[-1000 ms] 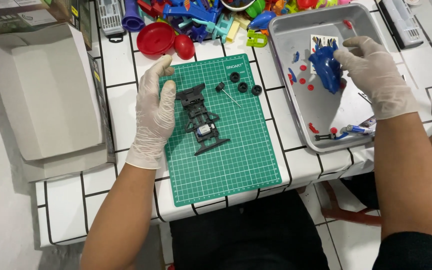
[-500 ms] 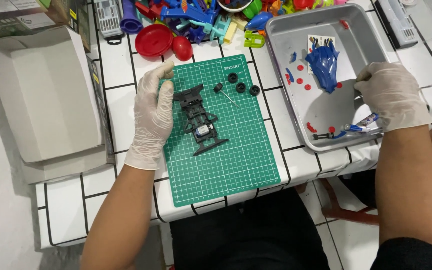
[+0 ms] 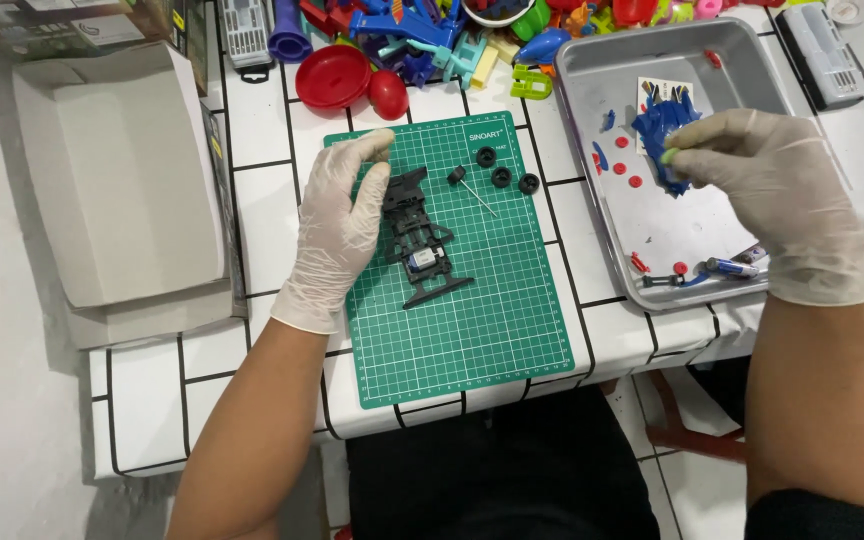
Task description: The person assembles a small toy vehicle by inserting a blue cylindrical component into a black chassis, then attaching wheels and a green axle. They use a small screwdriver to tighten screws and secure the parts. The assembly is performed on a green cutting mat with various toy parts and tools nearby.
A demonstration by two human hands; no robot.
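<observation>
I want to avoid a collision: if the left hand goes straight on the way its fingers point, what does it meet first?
The left hand points up the green mat; likely first comes the red round piece beside the red bowl, though height is unclear.

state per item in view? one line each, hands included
left hand: gloved, flat on the black chassis
black chassis: unfinished, wheels off, on the green cutting mat
three black wheels: loose on mat
right hand: gloved, grip on the blue body shell
blue body shell: over the metal tray
cardboard box: open
</observation>
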